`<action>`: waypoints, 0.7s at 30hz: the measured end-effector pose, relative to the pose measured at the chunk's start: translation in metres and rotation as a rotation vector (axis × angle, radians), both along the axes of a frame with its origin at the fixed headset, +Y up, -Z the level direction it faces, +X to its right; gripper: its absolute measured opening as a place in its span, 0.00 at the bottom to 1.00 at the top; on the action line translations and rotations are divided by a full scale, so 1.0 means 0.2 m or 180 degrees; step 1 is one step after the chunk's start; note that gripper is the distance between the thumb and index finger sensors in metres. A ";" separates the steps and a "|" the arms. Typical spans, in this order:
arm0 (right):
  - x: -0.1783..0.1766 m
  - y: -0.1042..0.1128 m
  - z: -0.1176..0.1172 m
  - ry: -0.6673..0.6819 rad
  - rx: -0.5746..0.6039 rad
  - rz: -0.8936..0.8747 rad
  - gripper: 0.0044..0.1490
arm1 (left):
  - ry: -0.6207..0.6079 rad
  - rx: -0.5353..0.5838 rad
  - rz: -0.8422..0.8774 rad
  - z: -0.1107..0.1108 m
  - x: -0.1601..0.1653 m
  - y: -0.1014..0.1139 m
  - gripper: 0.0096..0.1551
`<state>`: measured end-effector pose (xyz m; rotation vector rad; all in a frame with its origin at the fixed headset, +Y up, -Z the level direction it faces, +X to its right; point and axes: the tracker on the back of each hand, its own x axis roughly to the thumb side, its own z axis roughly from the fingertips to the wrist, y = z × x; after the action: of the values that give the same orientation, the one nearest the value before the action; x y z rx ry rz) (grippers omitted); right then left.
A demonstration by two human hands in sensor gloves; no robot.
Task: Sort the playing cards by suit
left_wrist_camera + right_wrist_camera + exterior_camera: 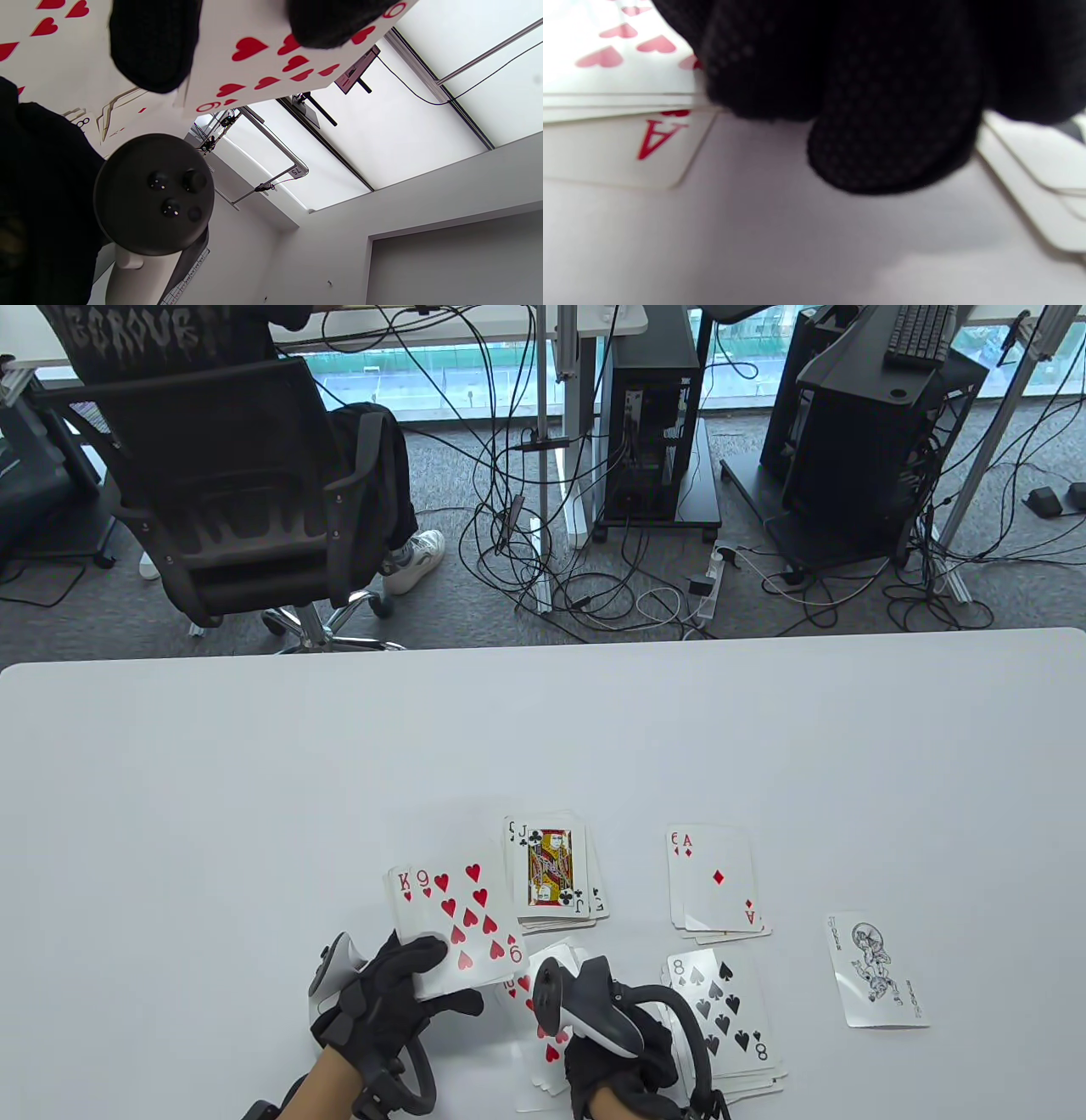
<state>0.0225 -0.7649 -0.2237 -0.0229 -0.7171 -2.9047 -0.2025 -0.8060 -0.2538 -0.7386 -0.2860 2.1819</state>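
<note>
- At tabletop near edge: left hand (386, 997) pinches 9 of hearts (467, 920) w/ king behind; right hand (615, 1056) over heart cards (550, 1056), grip can't be told.
- Cards: thin, light, bendy, slippery; likely best taken by edges.
- Mid-table: clubs pile (556, 874), diamonds pile (717, 882), spades pile (730, 1018), joker (878, 971).

right hand (619, 1052) fingers hidden under tracker; heart pile (543, 1035) beneath mostly covered; right wrist view blurred.
</note>
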 end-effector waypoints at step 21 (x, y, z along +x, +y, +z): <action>0.11 0.24 0.08 0.0344 0.2295 -0.2653 0.38 | -0.0336 0.0132 -0.0089 0.03 0.08 0.01 0.28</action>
<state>0.0450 -0.7161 -0.2077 -0.4943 0.5330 -3.6899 -0.1868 -0.8032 -0.2481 -0.8311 -0.3717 2.1080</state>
